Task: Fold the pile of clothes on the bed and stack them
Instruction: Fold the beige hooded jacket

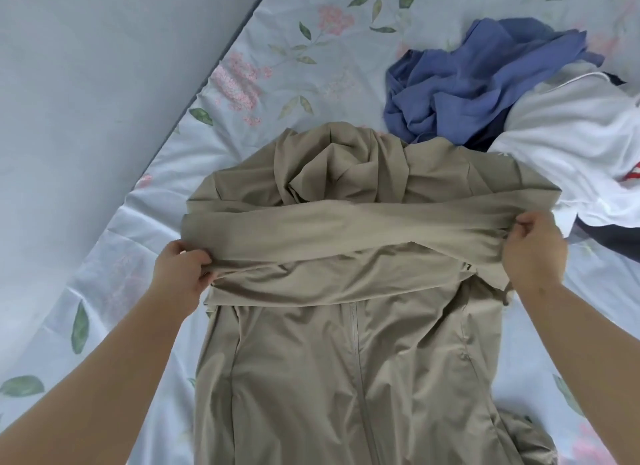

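Khaki jacket [346,360]: I see it lying zip side up on the bed [277,66], spread between the two hands, with its hood bunched beyond them and its hem towards me.
Sleeve [346,229]: folded across the chest, it runs from one hand to the other.
Left hand [181,270]: the fingers are curled tight round the sleeve's fold at the jacket's edge.
Right hand [535,253]: the thumb and bent fingers pinch the fabric at the shoulder on its side.
Blue garment [485,80]: crumpled, well beyond the right hand.
White garment [571,146]: just beyond the right hand, touching the jacket's shoulder.
Dark cloth [609,237]: just outside the right hand, partly under the white garment.
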Tool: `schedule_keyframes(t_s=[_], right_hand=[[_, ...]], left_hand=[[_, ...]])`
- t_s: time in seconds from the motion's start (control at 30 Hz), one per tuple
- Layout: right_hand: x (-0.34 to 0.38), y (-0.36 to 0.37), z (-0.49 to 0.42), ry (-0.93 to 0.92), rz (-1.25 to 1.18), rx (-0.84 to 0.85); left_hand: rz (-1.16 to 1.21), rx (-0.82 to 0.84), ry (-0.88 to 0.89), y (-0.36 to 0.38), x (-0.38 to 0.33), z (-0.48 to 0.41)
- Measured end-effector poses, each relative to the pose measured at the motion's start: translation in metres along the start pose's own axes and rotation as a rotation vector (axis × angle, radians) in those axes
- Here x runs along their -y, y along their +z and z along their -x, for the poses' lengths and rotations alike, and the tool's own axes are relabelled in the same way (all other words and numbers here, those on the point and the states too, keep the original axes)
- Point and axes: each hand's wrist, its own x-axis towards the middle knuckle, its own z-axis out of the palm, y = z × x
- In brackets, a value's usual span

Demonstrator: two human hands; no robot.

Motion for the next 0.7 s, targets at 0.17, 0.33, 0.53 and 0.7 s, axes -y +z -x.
schedule_keyframes(t_s=[0.17, 0.33, 0.53, 0.7], right_hand=[[-0.027, 0.007, 0.035, -0.016, -0.074, 0.154], [-0.06, 0.002, 0.089, 0.15, -0.123, 0.24], [-0.119, -0.013, 0.162, 0.204, -0.02, 0.523], [-0.157, -0.025, 0.196, 0.249, -0.012, 0.695]], left_hand=[[-0.021, -0.017, -0.008, -0.004, 0.019, 0.004], [-0.202, -0.019, 0.126, -0.007, 0.028, 0.011], [-0.498, -0.009, 0.171, -0.023, 0.09, 0.057], [-0.515, -0.038, -0.001, -0.054, 0.157, 0.113]])
